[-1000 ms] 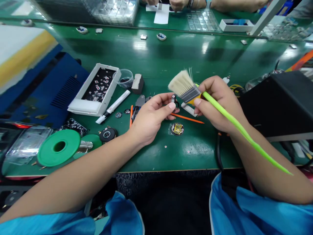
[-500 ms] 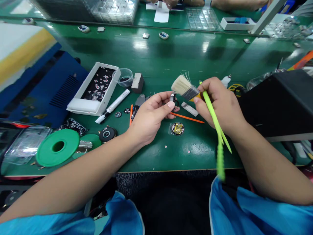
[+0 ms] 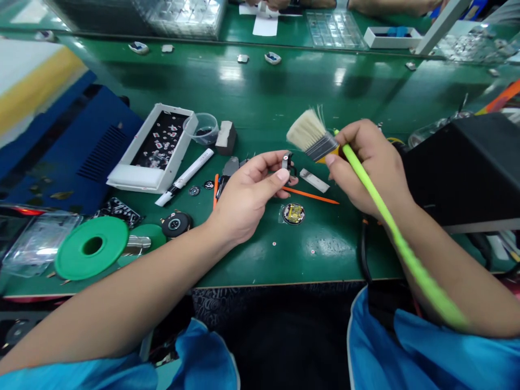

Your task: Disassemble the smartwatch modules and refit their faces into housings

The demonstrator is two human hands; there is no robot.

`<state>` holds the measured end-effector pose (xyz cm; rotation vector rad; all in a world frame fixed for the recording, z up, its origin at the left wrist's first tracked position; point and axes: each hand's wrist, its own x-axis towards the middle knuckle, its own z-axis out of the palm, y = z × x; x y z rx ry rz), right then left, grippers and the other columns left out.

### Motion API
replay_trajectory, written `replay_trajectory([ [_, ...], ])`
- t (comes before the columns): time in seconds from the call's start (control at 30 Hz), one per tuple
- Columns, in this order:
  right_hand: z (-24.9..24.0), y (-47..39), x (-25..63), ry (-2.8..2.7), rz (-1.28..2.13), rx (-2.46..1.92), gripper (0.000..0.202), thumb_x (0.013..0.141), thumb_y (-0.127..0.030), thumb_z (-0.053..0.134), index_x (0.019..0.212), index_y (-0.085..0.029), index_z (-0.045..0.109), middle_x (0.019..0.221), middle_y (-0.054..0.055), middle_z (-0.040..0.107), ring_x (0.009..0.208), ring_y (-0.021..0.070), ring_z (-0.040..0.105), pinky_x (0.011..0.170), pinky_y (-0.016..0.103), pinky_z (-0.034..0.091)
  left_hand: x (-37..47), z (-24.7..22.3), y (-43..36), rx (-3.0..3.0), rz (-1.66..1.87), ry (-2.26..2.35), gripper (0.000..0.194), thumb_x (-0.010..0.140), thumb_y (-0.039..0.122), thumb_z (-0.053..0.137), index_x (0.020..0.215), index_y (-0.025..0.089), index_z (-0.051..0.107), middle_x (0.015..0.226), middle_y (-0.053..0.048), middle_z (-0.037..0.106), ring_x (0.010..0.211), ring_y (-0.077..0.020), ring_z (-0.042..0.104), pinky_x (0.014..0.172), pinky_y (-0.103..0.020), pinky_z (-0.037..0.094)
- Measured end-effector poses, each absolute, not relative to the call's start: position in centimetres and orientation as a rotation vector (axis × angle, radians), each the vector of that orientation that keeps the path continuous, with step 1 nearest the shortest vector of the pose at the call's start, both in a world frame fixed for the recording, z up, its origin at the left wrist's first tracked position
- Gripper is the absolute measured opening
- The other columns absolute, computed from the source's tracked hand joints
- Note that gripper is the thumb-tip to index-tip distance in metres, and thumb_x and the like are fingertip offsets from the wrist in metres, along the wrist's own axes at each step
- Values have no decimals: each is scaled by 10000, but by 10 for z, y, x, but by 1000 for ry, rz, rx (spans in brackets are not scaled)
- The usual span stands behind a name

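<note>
My left hand [image 3: 252, 196] pinches a small black part with a silvery face [image 3: 286, 161] between thumb and fingers, above the bench. To its right, my right hand [image 3: 368, 165] is closed around a paintbrush [image 3: 314, 136] with pale bristles and a dark metal band. The bristles point left, a little above the small part and apart from it. A bright green strap [image 3: 376, 200] passes through the right hand's fingers and trails over the forearm. Under the hands lie a round circuit board [image 3: 293, 213], an orange stick [image 3: 312, 195] and a pale flat strip [image 3: 314, 180].
On the left are a white tray of small parts [image 3: 184, 135], a clear cup [image 3: 206, 130], a white marker [image 3: 184, 177], a green spool [image 3: 116, 233] and a blue box [image 3: 101, 146]. A black box [image 3: 463, 168] stands right. Another person's hands [image 3: 270, 3] are at the far bench.
The brush in my right hand has lifted slightly. The green strap has swung from hanging down to lying across my right forearm. My left hand has hardly moved.
</note>
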<state>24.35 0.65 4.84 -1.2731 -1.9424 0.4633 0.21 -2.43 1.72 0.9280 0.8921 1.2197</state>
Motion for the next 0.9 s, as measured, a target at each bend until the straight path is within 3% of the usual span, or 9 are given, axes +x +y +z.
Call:
replay_trajectory([
  [0.13,47,5,243,-2022,483,-1190,166,990,-376,696,1103,-289,612,862,-16,674,694,188,577,684,358,472,2,16,-24,933,1211,899,466,882,410,1111,1224,212,864,1275,-71,865,1053,-188,826,810,-263,674],
  [0.3,40,18,252,-2001,380,-1422,182,1035,-379,721,1124,-301,582,891,20,690,740,218,553,735,386,478,1,17,-25,929,1196,878,451,930,377,1073,1306,226,876,1358,-84,866,1110,-204,847,832,-266,681],
  [0.53,28,27,261,-2009,225,-1480,182,970,-271,723,1149,-288,691,910,51,740,766,254,603,723,395,444,1,15,-25,928,1161,838,397,982,365,1036,1330,245,889,1393,-90,873,1132,-208,857,832,-266,680],
  [0.9,21,29,260,-2084,275,-1479,315,947,-323,737,1249,-232,738,1176,142,822,1017,340,748,921,494,577,1,14,-24,939,1168,823,441,961,375,1060,1348,244,892,1323,-79,893,1141,-206,852,859,-270,694],
])
